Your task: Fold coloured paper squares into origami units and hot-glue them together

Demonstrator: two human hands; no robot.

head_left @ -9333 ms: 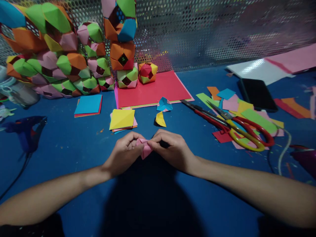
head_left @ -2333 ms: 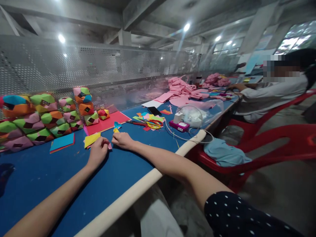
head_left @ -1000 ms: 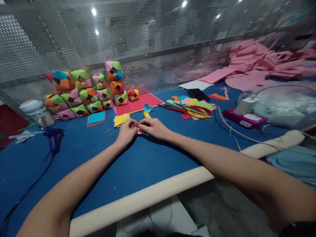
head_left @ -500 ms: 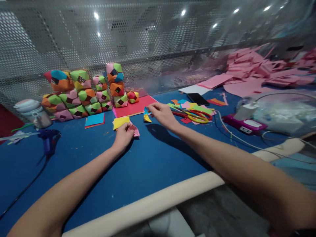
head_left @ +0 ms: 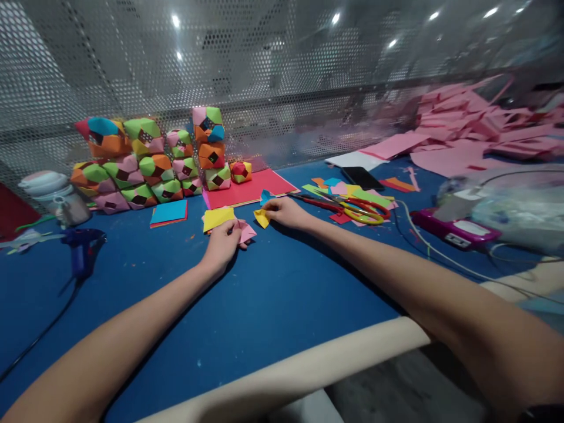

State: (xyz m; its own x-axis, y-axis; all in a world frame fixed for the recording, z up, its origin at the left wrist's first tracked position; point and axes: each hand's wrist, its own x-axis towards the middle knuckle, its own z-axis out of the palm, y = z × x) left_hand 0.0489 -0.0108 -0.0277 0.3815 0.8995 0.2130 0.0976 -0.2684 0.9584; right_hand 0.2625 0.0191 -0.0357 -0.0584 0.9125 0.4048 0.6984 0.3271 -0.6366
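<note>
My left hand (head_left: 223, 245) rests on the blue table (head_left: 273, 288) with its fingers closed on a folded pink paper piece (head_left: 245, 232). My right hand (head_left: 286, 211) has reached forward and its fingers pinch a small folded yellow paper piece (head_left: 262, 218). A folded blue paper piece (head_left: 265, 196) lies just beyond the right hand. A stack of small yellow paper squares (head_left: 217, 218) sits right behind the left hand.
Stacked multicoloured paper cubes (head_left: 150, 161) stand at the back left against a perforated metal screen (head_left: 282, 76). A red sheet (head_left: 251, 187), blue squares (head_left: 168, 212), scissors (head_left: 352, 205), scraps, a phone (head_left: 360, 177), a glue gun (head_left: 81, 249), cables and pink paper heaps (head_left: 476, 126) surround the hands.
The camera swung back from the room to the table. My right hand let go of the pink piece, reached forward and took the yellow piece; my left hand kept the pink one.
</note>
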